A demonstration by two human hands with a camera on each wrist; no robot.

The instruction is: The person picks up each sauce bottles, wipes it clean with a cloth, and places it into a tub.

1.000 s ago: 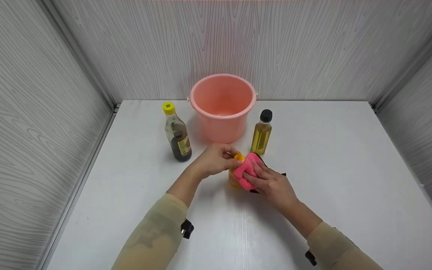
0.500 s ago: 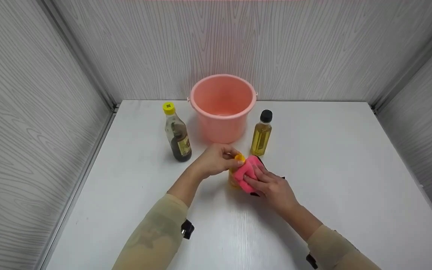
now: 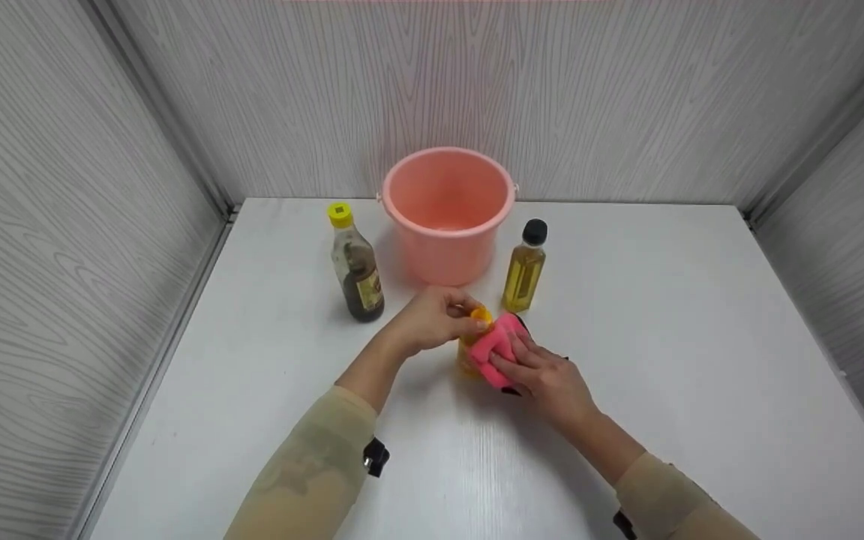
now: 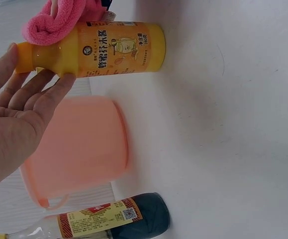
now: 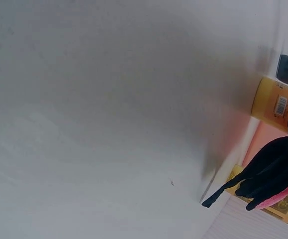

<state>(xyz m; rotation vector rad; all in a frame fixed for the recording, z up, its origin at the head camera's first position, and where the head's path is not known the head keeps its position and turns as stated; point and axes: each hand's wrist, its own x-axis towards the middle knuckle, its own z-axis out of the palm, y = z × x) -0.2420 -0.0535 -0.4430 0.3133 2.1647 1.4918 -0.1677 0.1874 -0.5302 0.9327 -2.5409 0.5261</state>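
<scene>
A yellow squeeze bottle [image 4: 116,50] with an orange label stands upright on the table. At its top, my left hand [image 3: 428,324] pinches the yellow cap [image 3: 481,315] between thumb and fingers. A folded pink fluffy cloth [image 3: 498,349] lies against the bottle's right side, covering part of it. Gripping that cloth, my right hand [image 3: 552,381] presses it to the bottle's upper body. Dark cloth ends [image 5: 270,167] hang below the pink in the right wrist view, where only a sliver of the hand shows.
Behind the hands stands a pink bucket [image 3: 447,255] near the back wall. To its left is a dark sauce bottle with a yellow cap [image 3: 357,274]. An oil bottle with a black cap [image 3: 524,276] stands right of the bucket, close behind the cloth. Grained panels enclose the white table [image 3: 664,315].
My right hand and the cloth have slid slightly down along the bottle, toward me. The left hand keeps its pinch on the cap.
</scene>
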